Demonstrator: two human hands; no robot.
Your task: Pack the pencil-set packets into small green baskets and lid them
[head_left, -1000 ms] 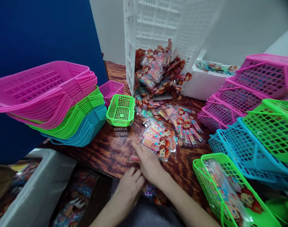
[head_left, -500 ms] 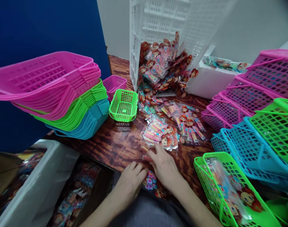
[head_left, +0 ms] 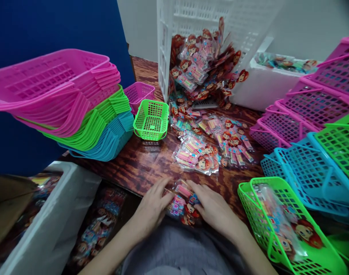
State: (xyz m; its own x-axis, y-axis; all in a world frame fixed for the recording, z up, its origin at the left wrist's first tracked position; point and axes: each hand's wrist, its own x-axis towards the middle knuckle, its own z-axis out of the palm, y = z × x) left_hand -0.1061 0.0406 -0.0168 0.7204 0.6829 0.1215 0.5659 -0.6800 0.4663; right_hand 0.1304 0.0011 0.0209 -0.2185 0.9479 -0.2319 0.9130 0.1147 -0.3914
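Several flat clear plastic packets (head_left: 182, 204), printed with a red-haired cartoon figure and pink sticks, lie at the near table edge between my hands. My left hand (head_left: 153, 201) is closed on their left side, thumb and fingers at the edge. Curved around their right side is my right hand (head_left: 213, 206), its fingertips on the upper right corner; the fingers' undersides are hidden. Just beyond sits a pile of similar packets (head_left: 196, 154), with a fanned group of more packets (head_left: 233, 141) to its right.
A tipped white crate (head_left: 163, 49) at the back spills packets onto the table. Nested pink, green and blue baskets (head_left: 85, 103) rise at left. A small green basket (head_left: 151, 121) stands mid-table. At right, a green basket (head_left: 250, 206) holds packets, beside stacked baskets (head_left: 309, 168). Foam box (head_left: 62, 214) lower left.
My right hand has drawn back from the near pile to the right side of the packets by the edge. My left hand has shifted slightly left and up. The view has moved a little.
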